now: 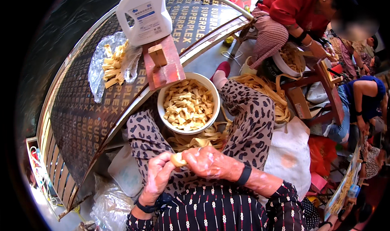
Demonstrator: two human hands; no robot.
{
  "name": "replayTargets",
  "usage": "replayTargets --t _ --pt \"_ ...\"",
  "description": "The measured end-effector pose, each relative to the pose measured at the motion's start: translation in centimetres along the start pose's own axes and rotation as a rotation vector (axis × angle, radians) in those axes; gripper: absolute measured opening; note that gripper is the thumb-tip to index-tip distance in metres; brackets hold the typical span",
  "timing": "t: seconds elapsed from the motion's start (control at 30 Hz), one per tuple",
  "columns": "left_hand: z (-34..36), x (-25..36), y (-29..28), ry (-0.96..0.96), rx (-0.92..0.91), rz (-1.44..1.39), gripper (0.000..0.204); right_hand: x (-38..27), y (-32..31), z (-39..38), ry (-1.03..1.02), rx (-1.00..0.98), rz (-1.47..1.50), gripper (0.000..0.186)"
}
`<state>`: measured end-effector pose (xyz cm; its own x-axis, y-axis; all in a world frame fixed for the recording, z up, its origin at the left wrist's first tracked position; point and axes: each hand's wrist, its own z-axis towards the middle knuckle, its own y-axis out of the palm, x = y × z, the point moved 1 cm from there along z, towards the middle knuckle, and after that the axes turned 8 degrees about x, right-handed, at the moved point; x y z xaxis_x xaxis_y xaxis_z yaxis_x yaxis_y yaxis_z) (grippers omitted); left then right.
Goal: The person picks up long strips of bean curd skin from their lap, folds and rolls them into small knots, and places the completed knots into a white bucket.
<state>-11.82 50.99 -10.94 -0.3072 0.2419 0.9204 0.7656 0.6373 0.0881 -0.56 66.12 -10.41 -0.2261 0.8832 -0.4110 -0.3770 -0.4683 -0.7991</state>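
Note:
My left hand (160, 172) and my right hand (207, 164) meet above my lap, their fingers closed on a small tan folded strip piece (178, 160). Just beyond them, a white round bucket (216, 103) between my legs holds several similar folded pieces (187, 105). Loose tan strips (199, 143) lie beneath the bucket, near my fingers. More long strips (276, 101) are heaped beside my leg at the right.
A bench board (101, 121) at the left bears a plastic bag (97, 80) of pieces, a red plank (166, 76) with a wooden block (158, 54), and a white jug (146, 18). Co-workers (292, 7) sit at the right by a wooden stool (333, 97). A white sack (286, 154) lies beside me.

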Motion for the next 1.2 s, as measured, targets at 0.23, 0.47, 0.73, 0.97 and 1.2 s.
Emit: replayTargets --t 0.23,0.47,0.73,0.97,1.2 --pt "0.0 0.0 1.0 -0.184 -0.156 -0.323 0.031 0.9 -1.1 -0.3 -0.124 -0.054 -0.226 0.025" --pt "-0.2 1.9 -0.3 0.019 -0.374 0.057 0.023 1.0 -3.1 0.2 -0.006 -0.157 0.126 0.041" --pt "-0.2 2.6 -1.7 0.302 -0.556 0.393 0.011 1.2 -3.3 -0.3 0.049 -0.201 0.438 0.031" --pt "-0.2 1.0 -2.5 0.807 -0.391 0.706 0.013 1.2 -2.4 -1.1 0.198 -0.173 0.502 0.016" --pt "-0.1 0.4 -2.4 0.119 -0.35 0.228 0.012 1.9 -1.7 -0.9 0.414 -0.18 0.725 0.018"
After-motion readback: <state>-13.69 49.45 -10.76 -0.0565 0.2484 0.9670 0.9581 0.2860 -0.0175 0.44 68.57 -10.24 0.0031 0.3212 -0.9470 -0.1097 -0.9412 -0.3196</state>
